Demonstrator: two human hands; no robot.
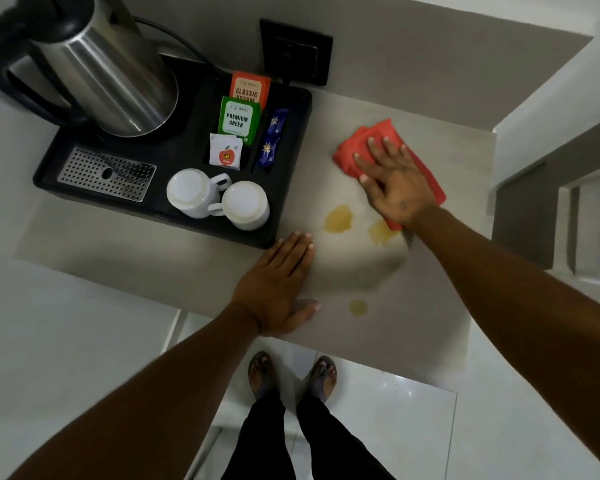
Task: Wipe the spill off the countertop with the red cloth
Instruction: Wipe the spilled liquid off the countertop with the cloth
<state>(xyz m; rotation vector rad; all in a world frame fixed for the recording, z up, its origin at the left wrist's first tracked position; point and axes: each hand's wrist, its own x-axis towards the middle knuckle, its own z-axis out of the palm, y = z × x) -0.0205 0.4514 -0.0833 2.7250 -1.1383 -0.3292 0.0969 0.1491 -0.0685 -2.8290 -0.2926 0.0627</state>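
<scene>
A folded red cloth (364,147) lies on the pale countertop (430,306) at the right. My right hand (392,185) presses flat on the cloth with fingers spread. Yellowish spill patches sit just in front of it: a larger patch (338,219), a second patch (380,232) touching the cloth's near corner, and a small spot (358,307) near the counter's front edge. My left hand (278,285) rests flat on the countertop, palm down, left of the spill, holding nothing.
A black tray (284,216) on the left carries a steel kettle (108,71), two upturned white cups (219,200), tea sachets (239,117) and a perforated drip plate (106,173). A black wall socket (295,51) sits behind. The counter's front edge runs above my feet.
</scene>
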